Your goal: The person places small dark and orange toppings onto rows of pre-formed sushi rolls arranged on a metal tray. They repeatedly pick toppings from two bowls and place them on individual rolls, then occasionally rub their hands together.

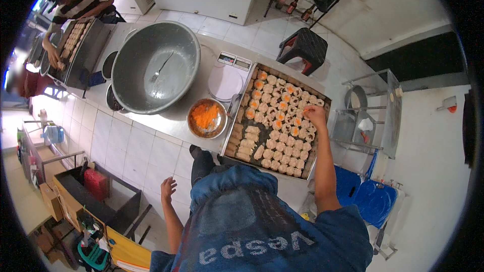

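A large metal tray (318, 157) holds rows of small pale dumplings (282, 152), with several pale rolls (247, 147) on its left side. Many of the dumplings farther back carry a dab of orange shreds that look like grated carrot; those at the front are plain. Over the tray's right part, my right hand (315, 115) is pinched, with a bit of orange at its fingertips just above the dumplings. Left of the tray stands a metal bowl (222, 130) of grated carrot (205, 116). Away from the table, my left hand (169, 188) hangs with loosely spread fingers, holding nothing.
On the steel table (174, 125), a big grey basin (132, 93) with a fork (162, 66) inside stands beside a kitchen scale (226, 81). A black stool (303, 50) is beyond the tray. At far left another person (83, 0) works at a tray.
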`<state>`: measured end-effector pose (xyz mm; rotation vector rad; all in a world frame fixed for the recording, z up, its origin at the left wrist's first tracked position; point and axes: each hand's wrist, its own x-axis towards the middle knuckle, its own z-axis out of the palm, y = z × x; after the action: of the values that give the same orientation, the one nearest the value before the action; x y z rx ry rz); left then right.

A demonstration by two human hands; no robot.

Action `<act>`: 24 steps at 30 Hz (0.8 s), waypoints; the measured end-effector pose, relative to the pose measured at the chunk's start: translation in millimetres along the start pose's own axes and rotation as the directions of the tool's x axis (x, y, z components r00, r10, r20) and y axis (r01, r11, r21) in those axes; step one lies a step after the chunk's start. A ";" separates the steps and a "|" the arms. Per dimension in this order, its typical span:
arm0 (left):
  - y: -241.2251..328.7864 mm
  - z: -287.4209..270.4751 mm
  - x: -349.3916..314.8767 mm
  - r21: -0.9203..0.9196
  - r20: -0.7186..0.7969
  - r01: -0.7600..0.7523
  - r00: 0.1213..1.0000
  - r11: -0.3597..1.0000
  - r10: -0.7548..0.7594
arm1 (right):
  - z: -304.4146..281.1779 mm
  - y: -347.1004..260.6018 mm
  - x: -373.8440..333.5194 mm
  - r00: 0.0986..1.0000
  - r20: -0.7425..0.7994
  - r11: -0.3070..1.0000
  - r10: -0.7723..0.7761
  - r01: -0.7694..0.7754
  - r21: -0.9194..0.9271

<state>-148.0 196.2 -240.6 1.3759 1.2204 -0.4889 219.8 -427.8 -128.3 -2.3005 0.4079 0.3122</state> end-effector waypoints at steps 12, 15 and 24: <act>-19.5 -1.4 -15.2 -0.020 0.003 0.045 0.999 0.999 -0.045 | 15.8 -4.0 4.0 0.995 0.000 0.975 -0.100 0.098 -0.200; -17.0 -3.4 -9.1 -0.043 -0.021 0.069 0.997 0.997 -0.070 | 2.4 -18.8 6.3 0.996 -0.048 0.979 -0.073 0.063 -0.193; 13.4 8.7 3.1 0.009 0.005 -0.040 0.999 0.999 0.039 | 8.7 0.6 40.8 0.986 -0.085 0.969 -0.144 0.123 -0.215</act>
<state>-132.3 192.4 -239.1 1.4032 1.1864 -0.4701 256.2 -429.8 -148.6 -2.5431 0.2780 0.1801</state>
